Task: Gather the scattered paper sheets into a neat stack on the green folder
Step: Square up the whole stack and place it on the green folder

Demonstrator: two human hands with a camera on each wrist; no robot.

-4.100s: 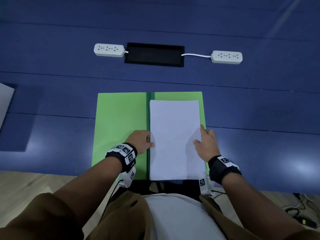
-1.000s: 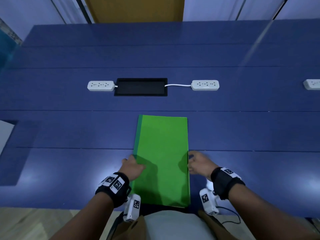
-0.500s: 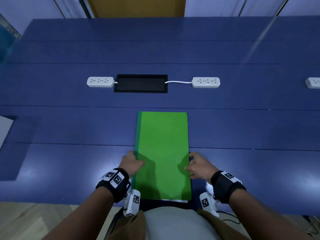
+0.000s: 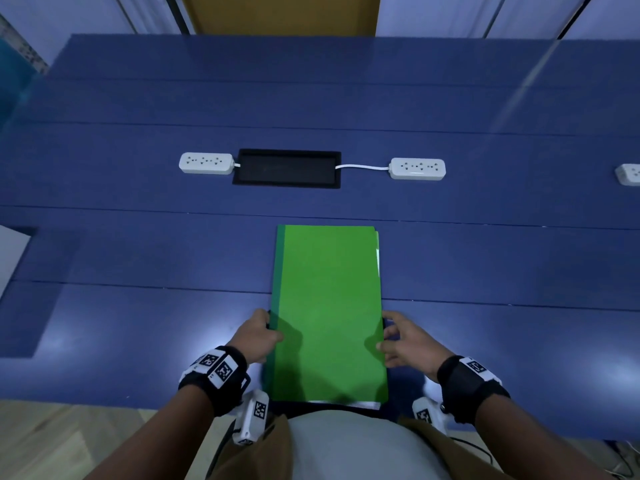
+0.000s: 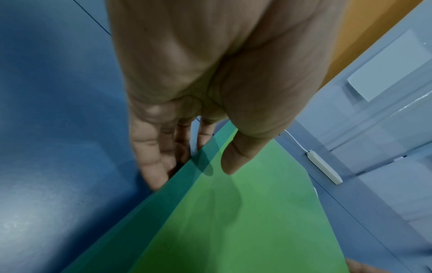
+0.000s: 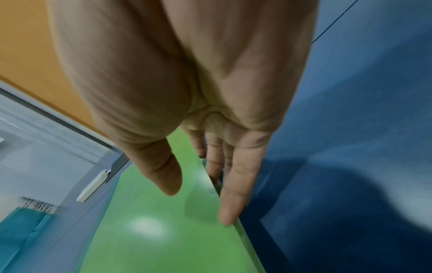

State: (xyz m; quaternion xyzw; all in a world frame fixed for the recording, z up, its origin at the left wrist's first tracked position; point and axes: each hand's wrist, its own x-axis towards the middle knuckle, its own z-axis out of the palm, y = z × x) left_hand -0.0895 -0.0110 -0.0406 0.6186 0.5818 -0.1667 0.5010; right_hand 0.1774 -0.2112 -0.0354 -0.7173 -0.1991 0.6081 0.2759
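Note:
The green folder (image 4: 329,306) lies closed on the blue table, its near end at the front edge. A thin white strip of paper sheets (image 4: 360,405) shows under the cover at that end. My left hand (image 4: 258,336) lies along the folder's darker left spine. In the left wrist view its straight fingers (image 5: 151,173) touch that edge of the folder (image 5: 233,221) and the thumb hovers over the cover. My right hand (image 4: 403,341) lies along the right edge. In the right wrist view its straight fingers (image 6: 233,199) press against the folder (image 6: 163,230), thumb lifted.
Two white power strips (image 4: 206,163) (image 4: 417,169) flank a black cable hatch (image 4: 286,168) at mid-table, and a third strip (image 4: 628,174) sits at the far right. A pale panel (image 4: 10,251) shows at the left edge. The table's front edge runs just under my wrists.
Four seconds ago the folder lay open with the paper stack on its right half; now it is closed. Over the last second it was straightened between my hands.

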